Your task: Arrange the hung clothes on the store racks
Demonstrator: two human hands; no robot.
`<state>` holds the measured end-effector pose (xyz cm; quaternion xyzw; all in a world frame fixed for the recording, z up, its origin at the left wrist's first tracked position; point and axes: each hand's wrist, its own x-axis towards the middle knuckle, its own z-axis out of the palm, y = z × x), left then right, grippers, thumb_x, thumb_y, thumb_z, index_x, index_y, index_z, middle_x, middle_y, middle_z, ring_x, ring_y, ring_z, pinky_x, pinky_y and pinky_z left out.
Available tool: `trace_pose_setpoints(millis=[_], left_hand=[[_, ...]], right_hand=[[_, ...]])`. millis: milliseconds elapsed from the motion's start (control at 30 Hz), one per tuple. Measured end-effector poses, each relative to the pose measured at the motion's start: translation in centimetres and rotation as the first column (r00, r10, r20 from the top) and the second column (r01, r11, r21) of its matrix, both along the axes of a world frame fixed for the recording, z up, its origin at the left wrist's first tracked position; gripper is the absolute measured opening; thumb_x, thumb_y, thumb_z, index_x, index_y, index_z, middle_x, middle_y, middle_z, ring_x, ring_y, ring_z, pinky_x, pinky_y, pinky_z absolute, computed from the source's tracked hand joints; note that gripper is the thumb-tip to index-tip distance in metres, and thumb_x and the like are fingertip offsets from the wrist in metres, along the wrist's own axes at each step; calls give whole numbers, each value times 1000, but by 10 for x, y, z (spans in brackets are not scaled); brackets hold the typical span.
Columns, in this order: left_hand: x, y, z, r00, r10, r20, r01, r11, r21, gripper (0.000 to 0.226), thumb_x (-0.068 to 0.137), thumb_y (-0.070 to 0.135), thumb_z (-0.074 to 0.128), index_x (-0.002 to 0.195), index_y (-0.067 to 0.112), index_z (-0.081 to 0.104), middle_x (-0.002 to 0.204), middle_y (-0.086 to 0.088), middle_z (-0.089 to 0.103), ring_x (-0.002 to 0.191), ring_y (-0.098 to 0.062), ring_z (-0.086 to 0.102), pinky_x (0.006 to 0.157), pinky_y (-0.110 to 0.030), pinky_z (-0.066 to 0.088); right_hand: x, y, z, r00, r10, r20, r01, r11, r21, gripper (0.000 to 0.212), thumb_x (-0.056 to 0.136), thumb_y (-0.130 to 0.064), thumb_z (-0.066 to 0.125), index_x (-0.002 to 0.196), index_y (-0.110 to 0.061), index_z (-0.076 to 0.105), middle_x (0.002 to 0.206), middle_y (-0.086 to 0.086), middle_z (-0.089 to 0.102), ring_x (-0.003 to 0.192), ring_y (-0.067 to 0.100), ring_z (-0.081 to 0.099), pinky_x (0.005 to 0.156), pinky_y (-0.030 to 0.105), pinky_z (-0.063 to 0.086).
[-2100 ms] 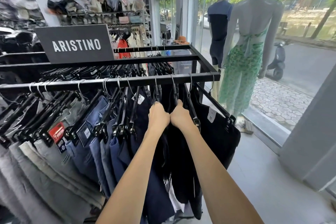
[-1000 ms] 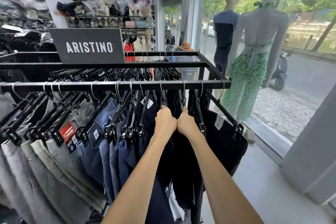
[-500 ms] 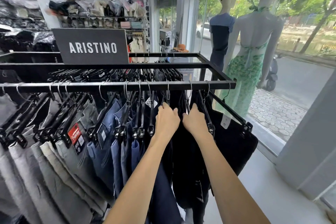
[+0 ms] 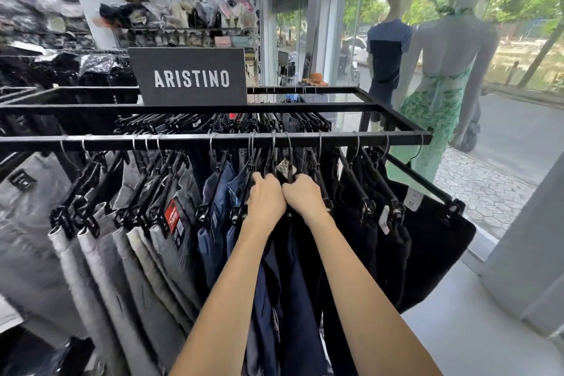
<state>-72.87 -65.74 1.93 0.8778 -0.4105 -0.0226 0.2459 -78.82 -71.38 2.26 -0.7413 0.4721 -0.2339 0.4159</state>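
Now hands (image 4: 285, 198) further left, among navy trousers (image 4: 274, 299)

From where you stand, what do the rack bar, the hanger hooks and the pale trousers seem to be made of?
Rack bar: probably metal painted black, square-edged, with a dull sheen.
Hanger hooks: bare silvery wire, likely steel, bright against the bar.
Pale trousers: grey woven cloth, matte, perhaps denim or cotton; the blur hides the weave.

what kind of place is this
Most likely a clothing shop: trousers hang on clip hangers from a black rack, a brand sign sits on top, and dressed mannequins stand at the street window.
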Motion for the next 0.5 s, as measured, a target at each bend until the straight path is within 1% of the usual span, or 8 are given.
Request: trace_pose_setpoints(millis=[67, 133, 233, 300, 333, 400, 433, 500], left_hand=[[-2, 0, -7, 995, -13, 99, 11, 1000, 16, 31, 97, 7, 39, 125, -4, 47, 133, -19, 37, 117, -40, 48, 90, -47, 43], [-5, -3, -11, 986, -17, 163, 12, 999, 31, 32, 98, 8, 40, 126, -5, 47, 139, -20, 32, 123, -36, 43, 94, -44, 44], [-8, -8, -9, 970, 8, 244, -16, 999, 32, 28, 98, 8, 44, 120, -2, 57, 145, -19, 25, 127, -34, 35, 97, -39, 42], [-9, -10, -8, 944, 26, 329, -29, 1000, 2, 23, 97, 11, 45, 109, 6, 65, 140, -15, 32, 126, -31, 34, 98, -36, 36], [-10, -12, -8, 935, 16, 354, -16, 1000, -2, 23, 97, 11, 45, 108, 8, 66, 136, -13, 36, 124, -29, 35, 97, -35, 35], [-12, -16, -11, 939, -6, 343, 0, 1000, 19, 25, 98, 7, 43, 112, 7, 64, 130, -13, 43, 119, -26, 42, 94, -32, 40], [-13, -17, -11, 946, -6, 324, -7, 999, 39, 24, 98, 4, 43, 114, 6, 62, 127, -13, 46, 117, -26, 45, 92, -32, 43], [-15, -15, -8, 950, 16, 313, -32, 998, 46, 24, 97, 1, 44, 112, 6, 61, 122, -14, 52, 111, -26, 52, 85, -31, 47]], right_hand=[[-2, -2, -3, 999, -24, 27, 23, 998, 53, 41, 91, -21, 55, 127, -2, 58, 130, 17, 62, 121, 33, 56, 90, 31, 45], [-2, -4, -6, 998, -43, 56, 39, 997, 70, 39, 91, -22, 57, 126, -4, 60, 127, 16, 63, 121, 33, 57, 91, 32, 48], [-5, -7, -13, 997, -65, 35, 63, 997, 48, 28, 85, -21, 59, 106, -5, 67, 112, 15, 69, 107, 33, 63, 80, 32, 50], [-9, -8, -17, 998, -49, 28, 48, 998, 49, 22, 85, -17, 56, 97, -3, 68, 102, 15, 70, 99, 33, 64, 74, 32, 47], [-11, -9, -17, 999, -31, 32, 29, 998, 57, 22, 86, -16, 55, 98, -3, 67, 101, 13, 70, 99, 33, 63, 74, 32, 47], [-12, -13, -17, 999, 22, 31, -24, 997, 74, 25, 88, -17, 53, 106, -5, 66, 105, 12, 68, 100, 30, 62, 73, 32, 46], [-12, -16, -18, 998, 52, 34, -54, 996, 77, 23, 88, -17, 53, 104, -7, 65, 103, 12, 67, 94, 29, 61, 69, 31, 45], [-9, -21, -19, 994, 99, 44, -103, 992, 80, 9, 87, -13, 50, 81, -11, 56, 82, 7, 61, 72, 22, 53, 57, 29, 37]])
